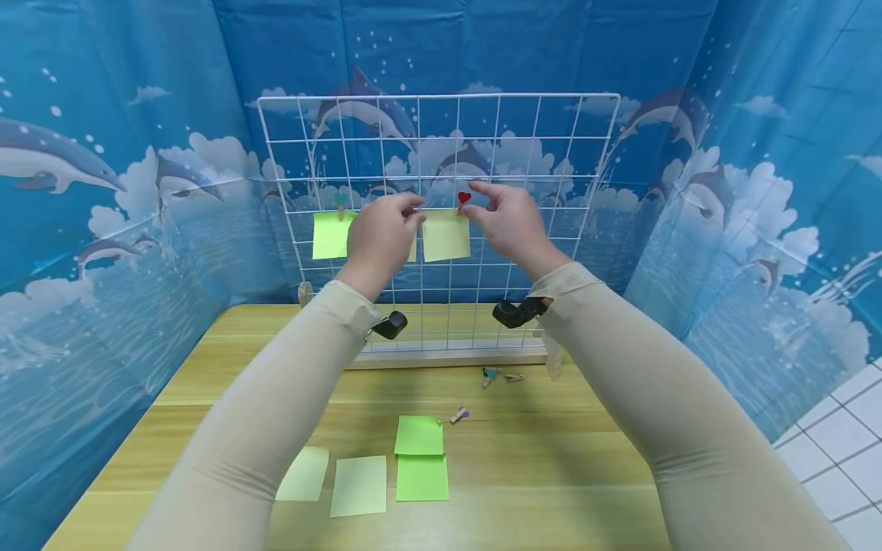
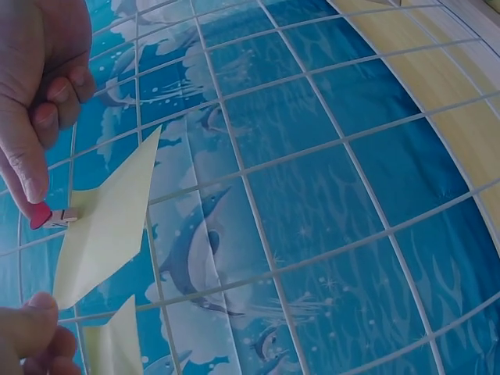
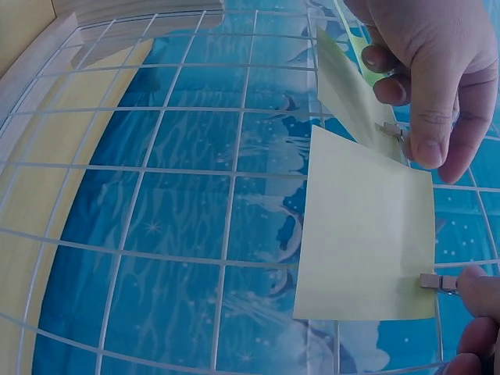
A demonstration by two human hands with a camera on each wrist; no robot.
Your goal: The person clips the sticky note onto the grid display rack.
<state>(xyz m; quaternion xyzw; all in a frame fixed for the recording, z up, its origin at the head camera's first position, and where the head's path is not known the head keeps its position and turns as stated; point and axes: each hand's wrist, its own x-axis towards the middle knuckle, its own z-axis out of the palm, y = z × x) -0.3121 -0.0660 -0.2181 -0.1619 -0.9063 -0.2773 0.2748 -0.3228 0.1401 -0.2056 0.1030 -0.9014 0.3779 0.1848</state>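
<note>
In the head view, my right hand (image 1: 513, 220) has thumb and forefinger at a small wooden clothespin with a red heart (image 1: 465, 197). That clothespin bites the top edge of a pale yellow sticky note (image 1: 445, 237) on a white wire grid (image 1: 496, 139). The right wrist view shows the right thumb (image 3: 478, 291) against the clothespin's end. Close to the note's other top corner is my left hand (image 1: 384, 236), holding nothing that I can see. It mostly covers a second pale note (image 3: 353, 87), which has its own clothespin (image 3: 394, 131).
A bright green note (image 1: 331, 236) hangs at left under a teal clothespin (image 1: 341, 200). On the wooden table (image 1: 537, 474) lie pale notes (image 1: 358, 486), green notes (image 1: 422, 478), a purple clothespin (image 1: 459, 415) and several more clothespins (image 1: 491, 375). A dolphin-print curtain (image 1: 730, 153) surrounds it.
</note>
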